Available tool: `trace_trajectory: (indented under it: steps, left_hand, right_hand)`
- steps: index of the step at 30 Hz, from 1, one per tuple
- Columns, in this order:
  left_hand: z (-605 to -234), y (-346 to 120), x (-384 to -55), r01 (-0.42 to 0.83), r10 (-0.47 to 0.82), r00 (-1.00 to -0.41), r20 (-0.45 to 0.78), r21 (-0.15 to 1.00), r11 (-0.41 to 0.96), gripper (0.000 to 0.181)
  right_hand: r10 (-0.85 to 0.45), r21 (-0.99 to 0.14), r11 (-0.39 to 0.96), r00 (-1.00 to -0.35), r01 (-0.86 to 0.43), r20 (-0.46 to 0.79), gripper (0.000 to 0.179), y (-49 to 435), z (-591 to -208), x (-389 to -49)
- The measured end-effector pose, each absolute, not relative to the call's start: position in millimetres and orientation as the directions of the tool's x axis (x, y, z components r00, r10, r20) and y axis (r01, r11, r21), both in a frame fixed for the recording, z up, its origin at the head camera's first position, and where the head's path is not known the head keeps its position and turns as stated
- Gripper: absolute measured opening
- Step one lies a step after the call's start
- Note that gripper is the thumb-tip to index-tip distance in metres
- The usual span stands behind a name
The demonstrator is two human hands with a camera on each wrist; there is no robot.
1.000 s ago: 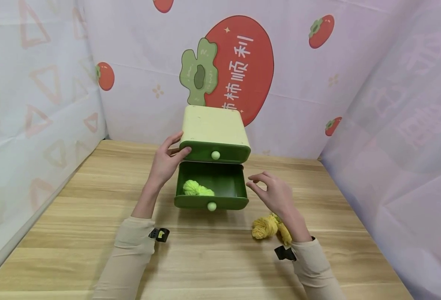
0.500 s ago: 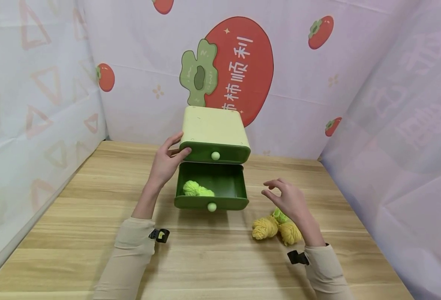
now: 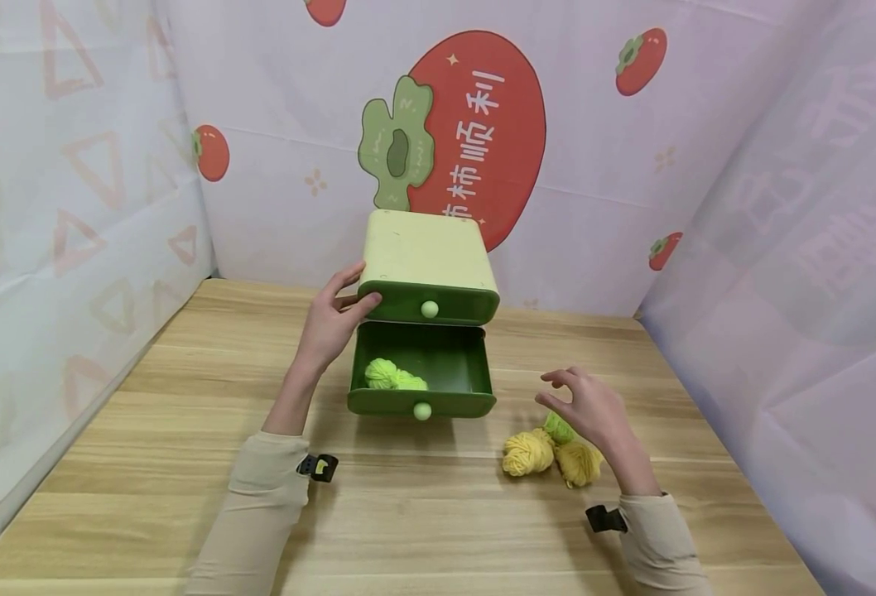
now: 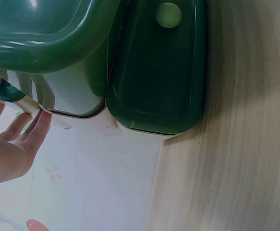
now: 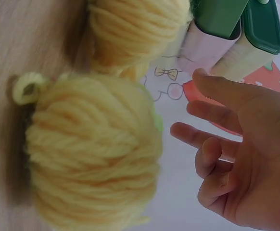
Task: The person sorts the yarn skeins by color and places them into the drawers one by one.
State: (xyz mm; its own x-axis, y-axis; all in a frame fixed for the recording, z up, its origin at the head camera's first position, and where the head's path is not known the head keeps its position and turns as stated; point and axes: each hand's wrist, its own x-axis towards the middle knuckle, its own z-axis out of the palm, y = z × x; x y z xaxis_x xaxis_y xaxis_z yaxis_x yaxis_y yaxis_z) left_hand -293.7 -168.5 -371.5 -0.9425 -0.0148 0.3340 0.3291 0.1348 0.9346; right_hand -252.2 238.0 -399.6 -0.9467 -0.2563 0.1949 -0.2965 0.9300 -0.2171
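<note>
A small two-drawer cabinet (image 3: 426, 248) with a cream top and green drawer fronts stands at the back of the table in the head view. My left hand (image 3: 331, 319) holds its left front corner, thumb on the upper drawer's front and fingers along the side. The upper drawer (image 3: 453, 305) is closed; the lower drawer (image 3: 474, 403) is pulled out. Bright green yarn balls (image 3: 382, 374) lie at its left. Right of the cabinet, my right hand (image 3: 590, 407) hovers with loosely bent fingers, holding nothing. Close by are two yellow yarn balls (image 3: 529, 453) and a green yarn ball (image 3: 560, 428).
The wooden table (image 3: 423, 513) stretches in front of the cabinet. Printed cloth walls (image 3: 281, 223) enclose its back and both sides. A dark strap device (image 3: 606, 519) sits at the right sleeve, and another (image 3: 319, 467) at the left.
My right hand has moved away from the lower drawer, to the right and toward me, uncovering the yarn balls on the table. The left hand stays in place on the cabinet.
</note>
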Motion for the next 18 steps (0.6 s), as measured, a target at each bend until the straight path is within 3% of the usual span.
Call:
trace_trajectory:
  steps: [18]
  left_hand:
    - [-344.2, -163.8, -271.1, 0.294, 0.004, -0.955, 0.297, 0.945, 0.142, 0.062]
  right_hand:
    - [-0.226, -0.223, 0.947, -0.973, -0.232, 0.054, 0.045, 257.6, -405.8, -246.8]
